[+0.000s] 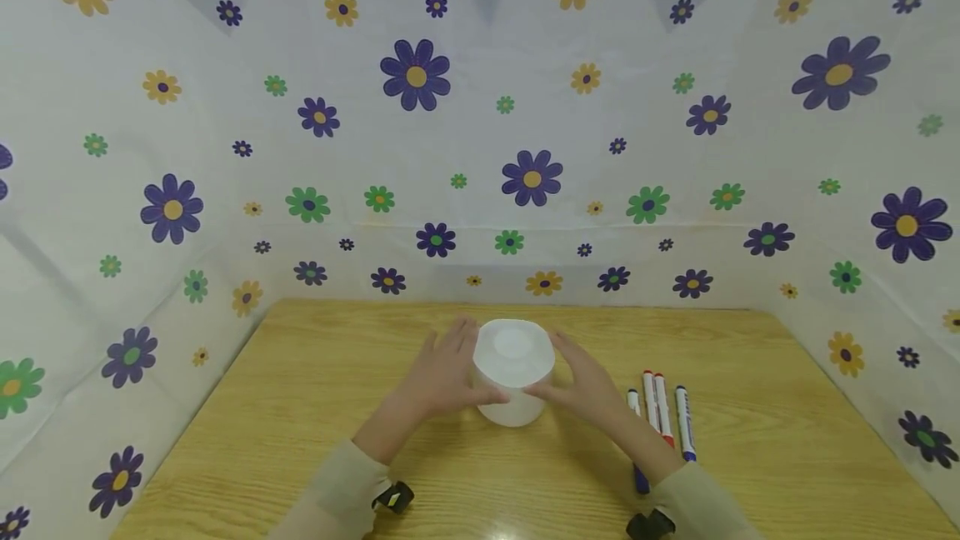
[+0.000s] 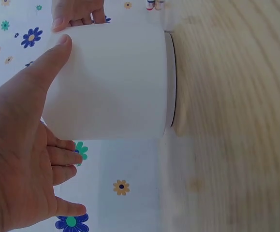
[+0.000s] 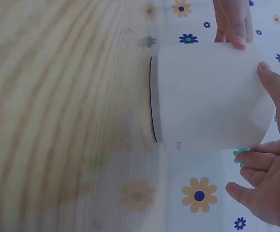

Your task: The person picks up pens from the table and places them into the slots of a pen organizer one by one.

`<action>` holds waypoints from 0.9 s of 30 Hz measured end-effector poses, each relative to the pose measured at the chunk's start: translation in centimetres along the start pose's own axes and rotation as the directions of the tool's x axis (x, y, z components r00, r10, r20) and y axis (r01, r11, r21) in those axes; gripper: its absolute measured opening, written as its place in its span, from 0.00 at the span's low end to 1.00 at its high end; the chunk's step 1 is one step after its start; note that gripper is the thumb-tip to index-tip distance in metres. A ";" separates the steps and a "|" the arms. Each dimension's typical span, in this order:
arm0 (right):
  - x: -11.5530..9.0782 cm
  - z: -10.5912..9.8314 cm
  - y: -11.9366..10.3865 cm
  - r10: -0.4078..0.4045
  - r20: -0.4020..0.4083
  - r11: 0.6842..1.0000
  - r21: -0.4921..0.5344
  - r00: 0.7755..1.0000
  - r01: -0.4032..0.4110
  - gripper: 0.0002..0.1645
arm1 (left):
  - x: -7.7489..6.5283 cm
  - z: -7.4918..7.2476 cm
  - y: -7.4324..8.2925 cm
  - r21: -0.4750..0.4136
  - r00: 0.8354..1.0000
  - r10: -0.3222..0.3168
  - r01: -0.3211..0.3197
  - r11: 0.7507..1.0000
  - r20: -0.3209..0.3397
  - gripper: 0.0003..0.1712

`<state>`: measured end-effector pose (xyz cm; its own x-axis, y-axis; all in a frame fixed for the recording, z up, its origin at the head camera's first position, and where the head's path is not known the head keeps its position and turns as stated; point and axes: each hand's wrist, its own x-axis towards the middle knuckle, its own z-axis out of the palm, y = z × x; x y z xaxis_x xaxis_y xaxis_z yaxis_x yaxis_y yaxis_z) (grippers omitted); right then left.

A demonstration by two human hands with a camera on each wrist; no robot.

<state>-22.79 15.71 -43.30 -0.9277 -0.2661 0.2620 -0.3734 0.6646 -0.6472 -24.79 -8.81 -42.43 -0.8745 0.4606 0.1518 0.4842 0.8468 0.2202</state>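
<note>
A white, rounded-square canister (image 1: 513, 365) stands upright on the wooden table, its flat top showing a faint round mark. My left hand (image 1: 447, 369) holds its left side near the top, thumb across the front and fingers reaching round the side. On the opposite side my right hand (image 1: 581, 377) grips it the same way, the two thumbs nearly meeting. In the left wrist view the canister (image 2: 110, 82) has a narrow grey base ring close to the tabletop. Small lettering shows low on the canister (image 3: 212, 96) in the right wrist view.
Several whiteboard markers with red or blue ends lie right of the canister, among them a blue one (image 1: 686, 422); the right forearm partly covers some. The wooden table (image 1: 337, 357) is enclosed by a white flower-print cloth (image 1: 480, 132) at the back and sides.
</note>
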 end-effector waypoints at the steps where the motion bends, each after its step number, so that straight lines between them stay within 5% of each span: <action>1: -0.2 -0.1 0.0 -0.003 -0.004 1.000 -0.002 1.000 0.003 0.52 | -0.1 0.0 0.2 0.005 1.000 -0.003 0.003 1.000 0.006 0.66; 18: -3.4 -1.5 -0.1 0.020 -0.025 0.999 -0.043 0.999 -0.021 0.53 | -1.5 -0.6 3.2 0.015 0.999 0.015 -0.016 1.000 0.041 0.69; 27: -2.9 -1.2 -0.2 0.041 -0.030 0.995 -0.088 0.999 -0.043 0.53 | -0.6 -0.6 2.1 0.003 0.998 0.037 -0.037 0.999 0.058 0.70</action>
<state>-20.06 17.20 -43.08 -0.9416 -0.2177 0.2568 -0.3314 0.7345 -0.5922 -23.27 -7.45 -41.48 -0.8561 0.5064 0.1035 0.5164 0.8298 0.2115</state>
